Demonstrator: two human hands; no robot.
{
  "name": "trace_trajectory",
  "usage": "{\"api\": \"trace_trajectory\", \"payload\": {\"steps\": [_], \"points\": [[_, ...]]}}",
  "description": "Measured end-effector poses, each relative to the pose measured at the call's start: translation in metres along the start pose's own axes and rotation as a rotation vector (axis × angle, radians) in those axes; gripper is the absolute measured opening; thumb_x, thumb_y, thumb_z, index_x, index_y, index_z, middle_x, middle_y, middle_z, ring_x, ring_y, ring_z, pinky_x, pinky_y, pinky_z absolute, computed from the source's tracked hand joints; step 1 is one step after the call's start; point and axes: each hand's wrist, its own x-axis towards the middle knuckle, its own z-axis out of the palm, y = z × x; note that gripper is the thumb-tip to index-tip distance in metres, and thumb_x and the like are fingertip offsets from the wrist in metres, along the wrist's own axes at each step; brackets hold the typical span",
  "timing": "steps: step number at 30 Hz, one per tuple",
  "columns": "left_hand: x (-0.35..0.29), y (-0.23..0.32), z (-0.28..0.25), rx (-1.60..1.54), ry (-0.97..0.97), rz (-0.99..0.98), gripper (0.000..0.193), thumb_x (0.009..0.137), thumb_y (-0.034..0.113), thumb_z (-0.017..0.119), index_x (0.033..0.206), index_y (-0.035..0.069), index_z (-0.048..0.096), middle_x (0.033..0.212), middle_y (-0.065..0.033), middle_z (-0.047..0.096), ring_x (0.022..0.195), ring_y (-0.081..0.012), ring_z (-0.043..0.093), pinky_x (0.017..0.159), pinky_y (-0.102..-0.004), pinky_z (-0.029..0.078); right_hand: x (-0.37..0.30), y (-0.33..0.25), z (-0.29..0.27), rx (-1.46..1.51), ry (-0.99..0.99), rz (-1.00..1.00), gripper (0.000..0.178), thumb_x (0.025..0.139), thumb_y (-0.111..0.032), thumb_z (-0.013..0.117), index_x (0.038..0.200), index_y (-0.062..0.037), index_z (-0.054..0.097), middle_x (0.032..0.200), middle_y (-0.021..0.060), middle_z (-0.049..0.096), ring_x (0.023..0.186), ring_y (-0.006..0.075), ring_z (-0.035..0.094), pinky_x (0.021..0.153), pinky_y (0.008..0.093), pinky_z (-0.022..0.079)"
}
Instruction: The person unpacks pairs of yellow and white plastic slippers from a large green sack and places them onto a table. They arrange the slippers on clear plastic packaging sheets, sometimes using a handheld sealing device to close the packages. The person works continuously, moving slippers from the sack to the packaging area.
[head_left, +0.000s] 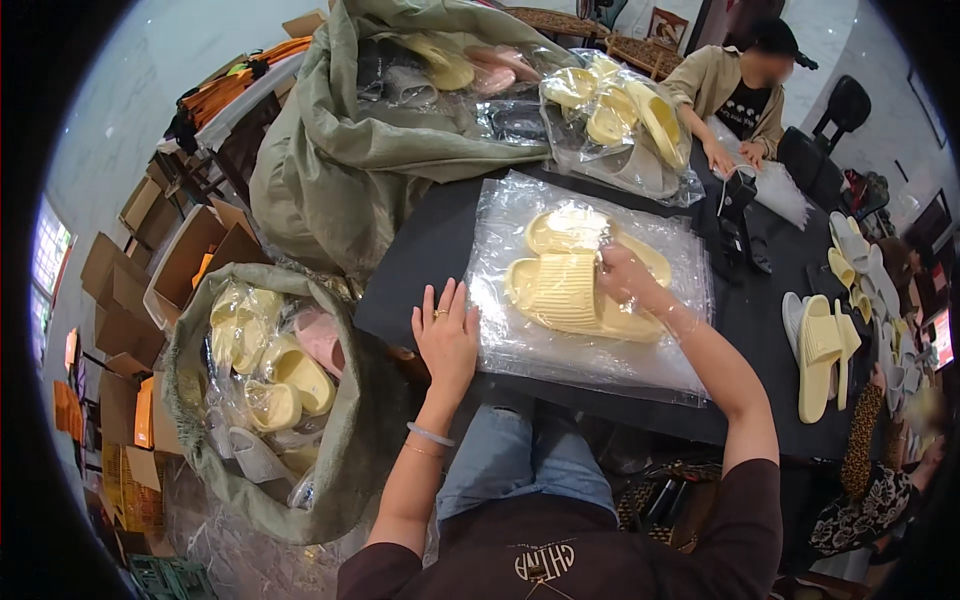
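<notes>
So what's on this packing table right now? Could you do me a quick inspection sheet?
Surface: black table, mostly covered.
Job's things: pair of yellow slides lying in a clear plastic bag.
Clutter: bagged yellow slides at the far edge; loose slides at the right.
Hands: left hand flat on the table at the bag's edge; right hand on the slides, whether it grips them unclear.
Cables: nothing seen.
Surroundings: two green sacks of slides, cardboard boxes, a seated person opposite.
</notes>
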Motion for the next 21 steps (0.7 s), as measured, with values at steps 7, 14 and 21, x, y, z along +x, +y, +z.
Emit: {"api": "trace_trajectory", "payload": {"steps": [7,14,21], "points": [[-0.001,-0.003,0.0,-0.022,0.011,-0.019,0.041,0.09,0.026,0.056,0.127,0.009,0.056,0.133,-0.0043,0.054,0.13,-0.0288,0.04,0.107,-0.0475,0.025,-0.069,0.0,-0.074,-0.397,0.208,0.237,0.019,0.072,-0.013,0.062,0.087,-0.0031,0.067,0.089,0.0186,0.063,0.088,0.0363,0.057,0.081,0.0447,0.045],[0.002,0.005,-0.003,-0.105,0.008,-0.016,0.036,0.09,0.024,0.056,0.125,0.014,0.059,0.131,-0.0053,0.056,0.13,-0.0298,0.041,0.107,-0.0471,0.026,-0.158,0.007,-0.161,-0.916,0.645,0.083,0.017,0.073,-0.013,0.061,0.072,0.0037,0.057,0.082,0.0188,0.058,0.086,0.0369,0.054,0.091,0.0488,0.038],[0.014,0.002,-0.024,-0.225,-0.106,0.036,0.034,0.094,0.026,0.051,0.123,0.01,0.059,0.131,-0.0087,0.055,0.129,-0.0292,0.042,0.108,-0.0489,0.026,-0.153,-0.055,-0.224,-0.586,0.86,0.196,0.016,0.077,-0.005,0.055,0.087,0.007,0.059,0.089,0.0202,0.06,0.086,0.04,0.054,0.079,0.042,0.042]]}}
